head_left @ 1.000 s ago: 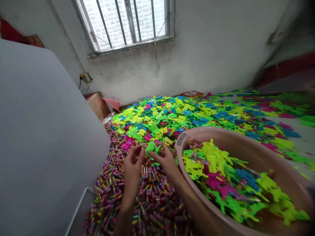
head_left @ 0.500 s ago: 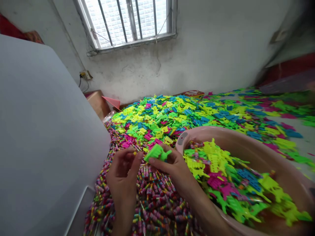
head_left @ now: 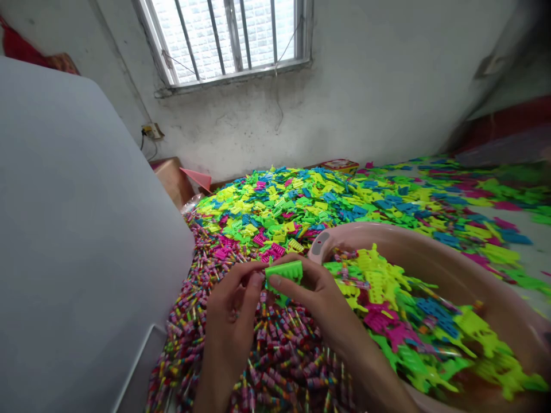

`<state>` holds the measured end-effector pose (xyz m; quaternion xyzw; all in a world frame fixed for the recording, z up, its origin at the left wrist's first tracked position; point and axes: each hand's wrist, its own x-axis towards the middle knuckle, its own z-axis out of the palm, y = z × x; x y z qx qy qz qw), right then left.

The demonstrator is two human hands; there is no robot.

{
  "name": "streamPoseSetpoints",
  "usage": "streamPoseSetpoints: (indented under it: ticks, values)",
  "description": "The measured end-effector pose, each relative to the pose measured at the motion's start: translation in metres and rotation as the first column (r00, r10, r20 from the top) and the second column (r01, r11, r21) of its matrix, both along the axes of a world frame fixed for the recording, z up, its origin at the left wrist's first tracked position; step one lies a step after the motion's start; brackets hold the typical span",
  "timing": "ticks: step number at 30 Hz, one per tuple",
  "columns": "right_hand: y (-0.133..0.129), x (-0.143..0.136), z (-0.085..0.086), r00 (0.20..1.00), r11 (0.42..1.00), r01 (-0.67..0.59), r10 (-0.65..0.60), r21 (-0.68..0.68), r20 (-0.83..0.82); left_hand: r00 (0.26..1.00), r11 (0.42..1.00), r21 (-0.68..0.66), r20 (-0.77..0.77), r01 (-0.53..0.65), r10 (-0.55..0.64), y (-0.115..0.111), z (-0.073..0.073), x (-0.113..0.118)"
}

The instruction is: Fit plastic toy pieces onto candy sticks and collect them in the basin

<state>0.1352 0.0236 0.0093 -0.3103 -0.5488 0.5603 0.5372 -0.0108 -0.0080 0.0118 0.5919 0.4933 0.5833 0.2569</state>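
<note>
A green plastic piece (head_left: 286, 272) with a row of ridges is pinched between the thumb and fingers of my right hand (head_left: 317, 288). My left hand (head_left: 237, 295) touches its left end, thumb and fingertips drawn together; whatever lies between them is too small to make out. Both hands are above a heap of small pink, red and yellow sticks (head_left: 279, 361). Right of my hands, a pink basin (head_left: 434, 246) contains yellow, green, magenta and blue plastic pieces (head_left: 381, 281), with a few sticks among them.
A big pile of coloured plastic pieces (head_left: 301, 201) lies beyond my hands and spreads to the right. A pale panel (head_left: 86, 229) stands close on the left. A cardboard box (head_left: 174, 180) and a barred window (head_left: 236, 37) are at the back wall.
My left hand has moved right and now meets the green piece. The green piece has been turned in my right hand, so its long ridged side shows.
</note>
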Motion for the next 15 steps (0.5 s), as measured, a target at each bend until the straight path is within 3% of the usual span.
streamPoseSetpoints:
  ticks: [7,15]
  values:
    - [-0.0012,0.002,0.0033,0.989,0.996,0.027,-0.039,0.087,0.143,0.99,1.0,0.0,0.144,0.006,-0.006,0.0003,-0.005,0.0016]
    - [-0.0092,0.0074,0.0064,0.965,0.992,-0.034,0.0,0.124,0.262,0.997,0.999,0.025,-0.068,-0.024,0.025,0.0023,-0.0022,0.0008]
